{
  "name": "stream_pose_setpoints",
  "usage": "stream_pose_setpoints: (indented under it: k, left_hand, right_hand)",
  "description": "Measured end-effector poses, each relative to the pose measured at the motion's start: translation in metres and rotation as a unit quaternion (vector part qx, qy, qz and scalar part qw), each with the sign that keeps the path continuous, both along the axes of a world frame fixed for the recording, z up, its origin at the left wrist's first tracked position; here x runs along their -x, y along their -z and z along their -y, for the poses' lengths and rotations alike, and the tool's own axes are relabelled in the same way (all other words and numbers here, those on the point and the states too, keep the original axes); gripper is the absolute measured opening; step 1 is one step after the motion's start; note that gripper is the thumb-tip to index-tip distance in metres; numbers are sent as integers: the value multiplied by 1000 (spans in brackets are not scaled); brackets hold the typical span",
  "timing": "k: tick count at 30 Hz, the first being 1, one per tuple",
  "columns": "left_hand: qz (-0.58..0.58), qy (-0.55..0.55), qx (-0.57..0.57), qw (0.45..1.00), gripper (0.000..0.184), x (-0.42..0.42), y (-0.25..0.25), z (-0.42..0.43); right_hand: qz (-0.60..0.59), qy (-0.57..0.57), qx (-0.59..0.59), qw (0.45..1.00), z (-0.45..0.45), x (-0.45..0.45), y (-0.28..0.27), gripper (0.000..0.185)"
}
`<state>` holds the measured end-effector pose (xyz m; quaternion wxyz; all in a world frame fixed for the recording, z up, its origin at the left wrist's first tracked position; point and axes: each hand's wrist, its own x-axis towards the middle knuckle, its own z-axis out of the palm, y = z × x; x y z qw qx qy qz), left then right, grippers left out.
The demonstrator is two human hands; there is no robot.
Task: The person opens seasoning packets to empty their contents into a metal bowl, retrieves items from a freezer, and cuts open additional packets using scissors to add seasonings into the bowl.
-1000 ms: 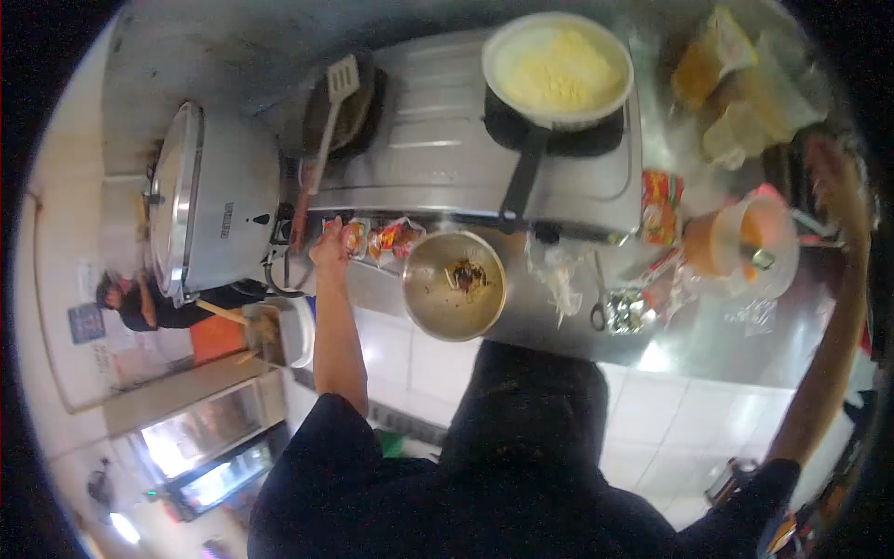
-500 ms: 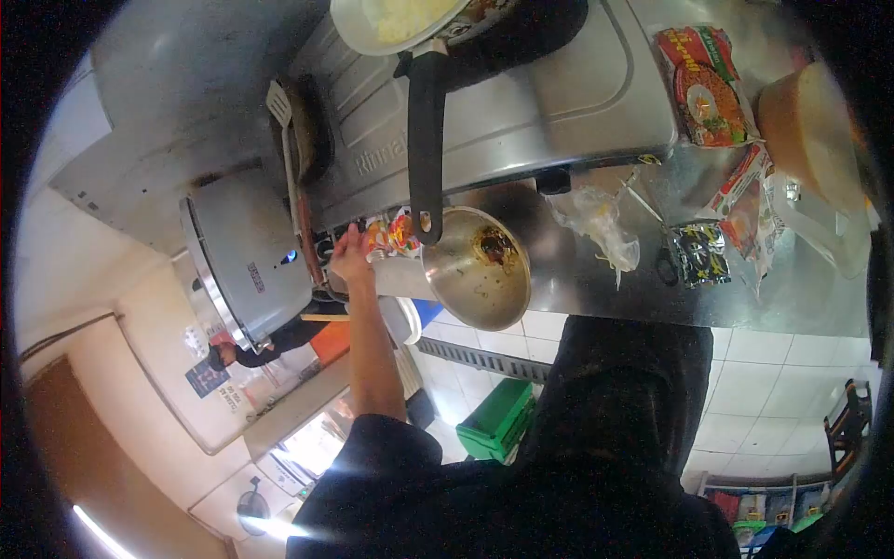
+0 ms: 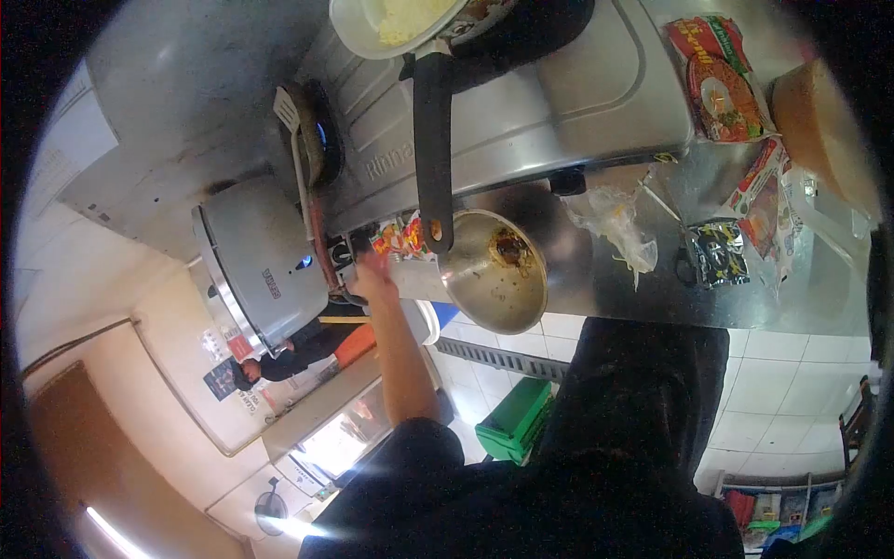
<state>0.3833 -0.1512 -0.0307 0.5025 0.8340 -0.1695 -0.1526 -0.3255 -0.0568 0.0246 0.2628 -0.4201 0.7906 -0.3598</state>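
My left hand [image 3: 374,279] is at the front edge of the stove [image 3: 521,130], close beside a round stove knob [image 3: 342,252]. Motion smears its fingers, so their grip cannot be made out. Blue flame [image 3: 322,136] shows at the left burner, beside a dark pan [image 3: 300,154]. A slotted spatula [image 3: 296,149] lies across that pan. Near the hand are red and orange sachets [image 3: 400,236] and a metal bowl [image 3: 494,279] with dark sauce in it. My right hand is out of view.
A pan handle [image 3: 433,149] juts over the counter edge, below a white bowl [image 3: 349,28] of noodles. Right are noodle packets [image 3: 722,84], scissors [image 3: 684,270], a black sachet [image 3: 717,252] and crumpled plastic [image 3: 615,228]. A person [image 3: 289,361] stands beyond another lit appliance [image 3: 251,252].
Blue flame now shows at the left burner, where none was visible before. My left hand has shifted slightly down from the knob. The whole view has moved a little.
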Motion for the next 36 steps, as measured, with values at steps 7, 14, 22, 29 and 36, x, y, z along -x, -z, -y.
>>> stream_pose_setpoints:
  k: [7, 14, 22, 29, 36]
  left_hand:
    - [135, 281, 119, 943, 52, 15, -61, -9]
    - [223, 280, 46, 933, 51, -5, -61, -19]
    - [15, 282, 43, 958, 53, -53, -27, -69]
    - [-81, 172, 140, 972, 56, -108, 32, -6]
    - [-234, 32, 153, 960, 106, -46, 15, 37]
  right_hand:
    - [17, 1, 11, 1000, -13, -22, -9, 22]
    - [36, -27, 22, 999, -21, -52, -19, 20]
    - [40, -97, 45, 993, -28, -101, -46, 19]
    - [38, -114, 101, 988, -16, -169, -49, 18]
    - [135, 21, 171, 976, 80, -228, 35, 23]
